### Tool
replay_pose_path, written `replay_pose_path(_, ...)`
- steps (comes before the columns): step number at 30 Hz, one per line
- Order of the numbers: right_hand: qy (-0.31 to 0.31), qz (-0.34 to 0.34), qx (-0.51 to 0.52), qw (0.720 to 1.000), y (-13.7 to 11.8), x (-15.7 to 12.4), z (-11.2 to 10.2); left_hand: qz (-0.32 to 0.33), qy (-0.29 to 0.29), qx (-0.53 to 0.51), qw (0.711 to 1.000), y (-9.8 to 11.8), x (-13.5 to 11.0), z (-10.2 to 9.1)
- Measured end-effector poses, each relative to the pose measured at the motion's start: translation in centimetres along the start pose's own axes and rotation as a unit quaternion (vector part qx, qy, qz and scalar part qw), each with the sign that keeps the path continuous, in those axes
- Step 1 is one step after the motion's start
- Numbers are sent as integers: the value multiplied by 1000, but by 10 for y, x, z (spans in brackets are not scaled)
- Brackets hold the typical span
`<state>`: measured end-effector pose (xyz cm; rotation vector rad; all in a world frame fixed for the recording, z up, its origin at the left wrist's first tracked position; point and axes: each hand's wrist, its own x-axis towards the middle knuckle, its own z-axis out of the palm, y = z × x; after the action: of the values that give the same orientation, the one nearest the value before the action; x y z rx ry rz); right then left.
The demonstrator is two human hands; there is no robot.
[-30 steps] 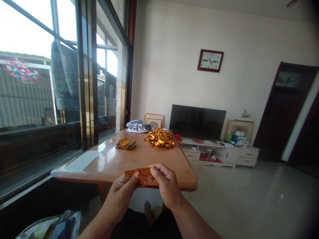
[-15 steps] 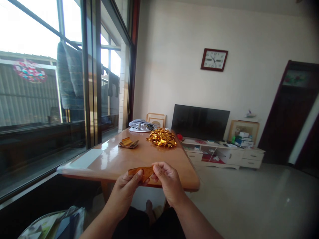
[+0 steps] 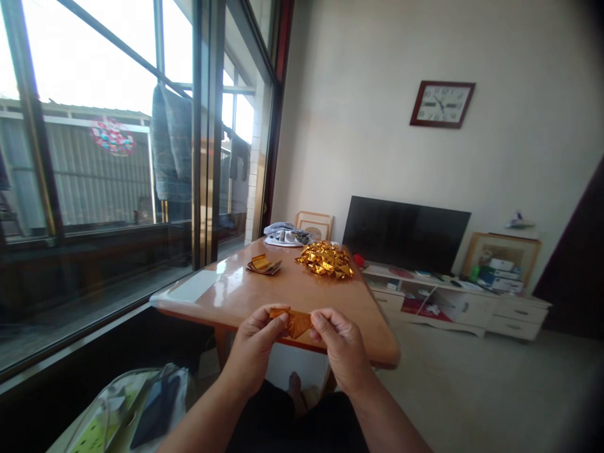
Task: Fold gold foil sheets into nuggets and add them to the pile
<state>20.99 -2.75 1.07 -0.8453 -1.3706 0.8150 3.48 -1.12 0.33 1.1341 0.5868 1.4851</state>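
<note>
**Gold foil strip (image 3: 296,324) held between both hands over the near edge of the desk (image 3: 287,296)**

The left hand (image 3: 255,352) and the right hand (image 3: 342,349) are both closed, each pinching the strip between thumb and fingers. They stand just apart, with the foil bridging the gap between them. The strip's long axis runs sideways across the view, close to level. Its left end goes into the left hand's grip, while its right part folds down into a pointed triangle against the right thumb. Neither hand is clearly nearer, since the foil touches both, directly in front of the person.

Toward the far end of the desk, a small stack of folded foil pieces (image 3: 263,265) lies near the window-side edge. A loose heap of gold foil folds (image 3: 325,260) sits near the far right edge, and a grey-and-white cloth bundle (image 3: 285,235) lies at the far end beyond them, all well apart from the hands.
</note>
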Motion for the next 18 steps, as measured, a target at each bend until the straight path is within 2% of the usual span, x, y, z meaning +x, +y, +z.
replay_pose_path(8, 2, 32, 41, 999, 6, -1, -1, 0, 2, 25, 1000, 0, 0, -6)
replay_pose_path(18, -7, 44, 71, 996, 6, -2, 0, -15, -6, -33, 999, 2, 1, -4)
